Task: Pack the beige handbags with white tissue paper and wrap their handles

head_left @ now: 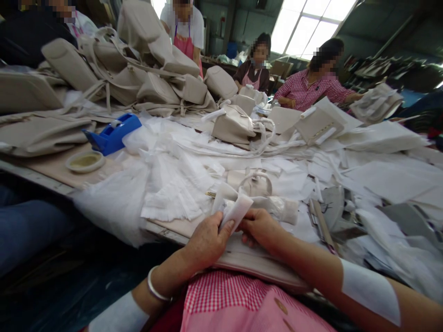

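Your left hand (pixel 207 237) pinches one white strip (pixel 238 211), thumb on top, above the near edge of the table (pixel 177 226). Your right hand (pixel 265 226) curls at the strip's right side; its hold cannot be told. Uneven pressure could crease the strip; a loose pinch could drop it. Beyond: one blue tape dispenser (pixel 119 133); beige bags (pixel 157 87), too overlapped to count.
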`<act>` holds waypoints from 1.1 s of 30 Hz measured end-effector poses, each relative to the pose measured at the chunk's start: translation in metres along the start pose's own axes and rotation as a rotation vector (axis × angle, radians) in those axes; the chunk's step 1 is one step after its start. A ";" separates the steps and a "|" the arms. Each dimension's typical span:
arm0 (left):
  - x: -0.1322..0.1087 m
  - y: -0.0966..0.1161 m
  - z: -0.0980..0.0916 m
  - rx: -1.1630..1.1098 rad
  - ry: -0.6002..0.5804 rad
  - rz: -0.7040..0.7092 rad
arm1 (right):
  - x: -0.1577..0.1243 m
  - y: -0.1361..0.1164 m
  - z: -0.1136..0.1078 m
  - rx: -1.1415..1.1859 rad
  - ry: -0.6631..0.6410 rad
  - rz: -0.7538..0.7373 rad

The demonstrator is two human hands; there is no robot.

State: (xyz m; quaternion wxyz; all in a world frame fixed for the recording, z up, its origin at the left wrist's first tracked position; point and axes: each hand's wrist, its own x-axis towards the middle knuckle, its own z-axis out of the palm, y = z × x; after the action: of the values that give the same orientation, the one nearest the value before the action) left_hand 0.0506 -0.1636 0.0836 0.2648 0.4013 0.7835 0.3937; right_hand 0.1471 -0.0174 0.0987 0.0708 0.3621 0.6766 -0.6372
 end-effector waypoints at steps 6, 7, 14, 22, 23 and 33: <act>0.000 0.000 0.000 -0.002 0.003 -0.004 | 0.002 -0.004 -0.001 -0.156 0.023 -0.147; 0.000 -0.001 0.000 -0.012 0.002 0.000 | 0.002 -0.005 -0.002 -0.159 0.020 -0.182; 0.000 -0.001 -0.002 -0.060 0.001 -0.001 | 0.001 0.003 -0.002 0.125 -0.026 -0.149; 0.001 -0.002 -0.001 -0.049 -0.014 -0.010 | 0.006 0.002 0.005 0.436 0.002 -0.036; 0.001 -0.002 -0.001 -0.049 -0.018 -0.011 | 0.007 0.002 0.005 0.416 0.023 -0.047; 0.000 0.000 -0.003 -0.081 -0.031 -0.019 | 0.007 0.005 0.010 0.130 0.183 -0.106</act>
State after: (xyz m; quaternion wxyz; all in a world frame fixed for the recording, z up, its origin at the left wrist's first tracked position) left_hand 0.0488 -0.1649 0.0856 0.2969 0.3889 0.7663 0.4164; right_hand 0.1414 -0.0238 0.0885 -0.0488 0.3863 0.6556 -0.6470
